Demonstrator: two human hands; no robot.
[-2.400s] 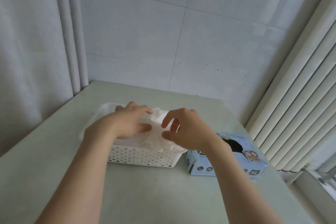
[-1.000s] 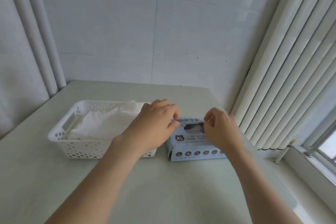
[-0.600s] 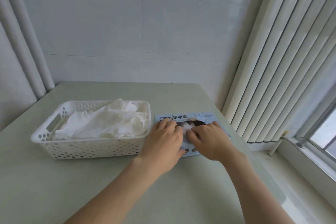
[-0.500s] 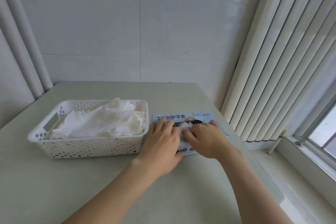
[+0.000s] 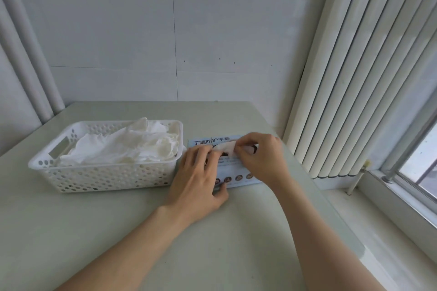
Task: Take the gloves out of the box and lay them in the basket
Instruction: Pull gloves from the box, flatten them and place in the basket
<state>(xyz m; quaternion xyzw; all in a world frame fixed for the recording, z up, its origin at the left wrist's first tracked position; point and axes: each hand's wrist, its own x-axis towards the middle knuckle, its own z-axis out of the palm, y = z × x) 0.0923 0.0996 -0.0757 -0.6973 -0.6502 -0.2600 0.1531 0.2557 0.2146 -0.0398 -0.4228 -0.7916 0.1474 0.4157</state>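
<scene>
Two bare hands are at a light blue box (image 5: 233,168) that lies flat on the pale green bench (image 5: 146,231). The left hand (image 5: 197,184) lies flat on the left part of the box with its fingers spread, pressing down and gripping nothing, and its thumb touches the bench at the box's near edge. The right hand (image 5: 261,157) is over the dark hole in the top of the box, and its fingers are pinched on a white glove (image 5: 226,149) that sticks out of the hole. Only a small part of that glove shows between the two hands. The box has dark writing along its far edge and a row of little round pictures along its near side. Just to the left of the box, very close to it, stands a white basket (image 5: 104,176) with many small holes in its walls and a handle slot at its left end. A heap of white gloves (image 5: 127,146) fills the basket and rises a little above its rim. Behind the bench is a gray wall, and long pale blinds (image 5: 359,66) hang on the right, beside a window (image 5: 418,160).
</scene>
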